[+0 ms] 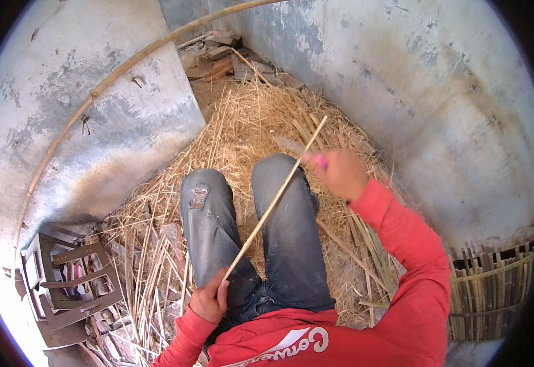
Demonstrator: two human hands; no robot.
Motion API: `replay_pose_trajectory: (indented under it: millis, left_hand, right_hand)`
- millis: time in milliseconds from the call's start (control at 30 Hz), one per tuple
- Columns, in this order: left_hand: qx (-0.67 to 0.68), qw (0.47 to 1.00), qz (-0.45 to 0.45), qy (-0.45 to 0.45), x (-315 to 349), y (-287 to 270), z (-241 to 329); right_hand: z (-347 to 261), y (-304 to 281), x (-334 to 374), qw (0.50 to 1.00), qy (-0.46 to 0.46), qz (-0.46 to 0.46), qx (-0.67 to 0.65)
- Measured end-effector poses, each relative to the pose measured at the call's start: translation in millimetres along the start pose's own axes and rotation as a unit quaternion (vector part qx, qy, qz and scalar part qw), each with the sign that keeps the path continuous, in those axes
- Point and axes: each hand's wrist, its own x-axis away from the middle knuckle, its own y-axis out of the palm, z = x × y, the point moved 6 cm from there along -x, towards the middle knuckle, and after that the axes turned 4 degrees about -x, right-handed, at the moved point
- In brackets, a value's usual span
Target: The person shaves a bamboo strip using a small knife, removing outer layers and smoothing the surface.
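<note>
A thin, pale bamboo strip (273,205) slants across my lap, from low left to upper right. My left hand (209,298) is closed round its lower end, close to my hip. My right hand (342,174) is closed on a knife (288,144) with a pink handle, beyond my right knee. Its blade points to the left and crosses the strip near the upper end; motion blurs the blade, and I cannot tell whether it touches the strip.
Bamboo shavings (242,122) cover the floor around my legs. Split strips (151,293) lie at the left beside a dark wooden frame (77,275). A slatted bamboo basket (493,293) stands at the right. A long bent pole (99,90) arcs along the left wall; bricks (221,46) sit in the far corner.
</note>
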Motion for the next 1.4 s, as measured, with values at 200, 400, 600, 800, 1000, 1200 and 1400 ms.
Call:
replay_pose_trajectory:
  millis: [200,400,600,800,1000,1200,1400]
  left_hand:
    - [-0.044,0.999,0.012,0.008,1.9,-5.7,9.9]
    - [-0.039,0.999,0.027,0.017,3.3,-1.8,7.3]
    - [-0.028,0.999,0.022,0.025,4.6,-6.1,9.3]
    - [0.051,0.999,-0.013,-0.009,9.5,-2.8,-6.3]
    - [0.135,0.972,-0.146,-0.124,5.4,-6.7,-0.9]
    - [0.111,0.973,-0.145,-0.138,5.9,-8.2,6.9]
    - [0.126,0.984,-0.09,-0.083,0.5,-5.0,6.2]
  right_hand:
    - [60.5,-16.7,-10.9,0.992,0.111,0.048,0.03]
    - [4.8,24.5,13.4,0.997,-0.046,-0.019,0.061]
    - [185.4,-66.9,-35.6,0.966,0.209,0.136,0.065]
    - [27.1,-21.0,2.4,0.997,0.045,0.029,-0.055]
    - [59.7,1.0,-3.3,0.998,0.038,0.054,-0.002]
    - [43.6,11.3,-4.0,0.995,-0.02,0.032,0.096]
    - [34.4,9.0,-24.9,0.992,-0.031,0.059,0.11]
